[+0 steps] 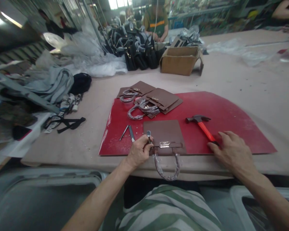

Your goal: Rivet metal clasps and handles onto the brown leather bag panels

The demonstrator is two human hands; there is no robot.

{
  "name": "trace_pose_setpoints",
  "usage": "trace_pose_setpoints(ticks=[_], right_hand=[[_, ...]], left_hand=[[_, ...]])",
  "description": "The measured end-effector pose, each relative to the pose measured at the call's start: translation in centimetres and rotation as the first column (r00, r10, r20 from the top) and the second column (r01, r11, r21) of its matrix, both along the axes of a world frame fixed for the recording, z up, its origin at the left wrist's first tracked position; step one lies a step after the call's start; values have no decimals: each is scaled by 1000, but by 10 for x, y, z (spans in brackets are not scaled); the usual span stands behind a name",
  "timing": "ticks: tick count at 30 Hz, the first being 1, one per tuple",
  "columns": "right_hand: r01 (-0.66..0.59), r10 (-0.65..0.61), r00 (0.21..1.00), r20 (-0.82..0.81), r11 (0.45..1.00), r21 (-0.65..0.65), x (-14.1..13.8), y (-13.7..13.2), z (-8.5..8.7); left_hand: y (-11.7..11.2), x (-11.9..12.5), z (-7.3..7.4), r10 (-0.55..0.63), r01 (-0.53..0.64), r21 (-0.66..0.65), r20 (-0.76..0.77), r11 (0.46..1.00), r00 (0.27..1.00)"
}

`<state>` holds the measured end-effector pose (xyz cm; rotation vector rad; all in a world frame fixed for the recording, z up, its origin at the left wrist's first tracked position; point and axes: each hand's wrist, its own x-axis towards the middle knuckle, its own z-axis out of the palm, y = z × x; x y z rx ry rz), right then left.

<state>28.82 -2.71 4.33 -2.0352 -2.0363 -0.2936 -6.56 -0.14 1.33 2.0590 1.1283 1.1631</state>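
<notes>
My left hand (140, 150) pinches a short metal punch (148, 133) and holds it upright at the left edge of a brown leather bag panel (165, 130). The panel lies flat on a red mat (236, 128), with a metal clasp (164, 144) and a plastic-wrapped handle (167, 176) that hangs over the table's front edge. To the right, a hammer (205, 130) with a red handle lies across the mat. My right hand (232, 152) has its thumb and fingers around the dark end of that handle; part of the grip is hidden.
More brown bag panels (163, 99) with wrapped handles overlap behind. A slim metal tool (124, 132) and a grey-handled tool (131, 133) lie left. Farther back are a cardboard box (179, 61), black bags (141, 54), plastic wrapping (103, 65) and a person (156, 22). Black straps (71, 123) lie left.
</notes>
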Motion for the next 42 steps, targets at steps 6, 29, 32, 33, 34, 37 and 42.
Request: trace_pose_setpoints(ticks=[6, 29, 32, 33, 34, 37, 42], right_hand=[[125, -208, 935, -287, 951, -283, 10, 1, 5], [-478, 503, 846, -178, 862, 167, -103, -24, 144], [-389, 462, 849, -257, 875, 288, -106, -26, 149], [-416, 480, 846, -232, 867, 274, -106, -27, 147], [-470, 510, 840, -186, 854, 222, -106, -28, 143], [-521, 517, 848, -115, 854, -7, -95, -32, 126], [-248, 167, 923, -348, 947, -203, -54, -23, 85]], left_hand=[[-1, 4, -1, 32, -32, -26, 27, 999, 999], [-1, 7, -1, 29, -28, -27, 31, 999, 999], [-1, 7, -2, 21, -21, -19, 21, 1000, 1000], [-1, 6, -2, 18, -18, -19, 8, 1000, 1000], [-1, 6, -2, 17, -17, -20, -5, 1000, 1000], [-1, 6, -3, 18, -18, -9, -19, 1000, 1000], [-2, 3, -7, 24, -24, 7, -3, 1000, 1000]])
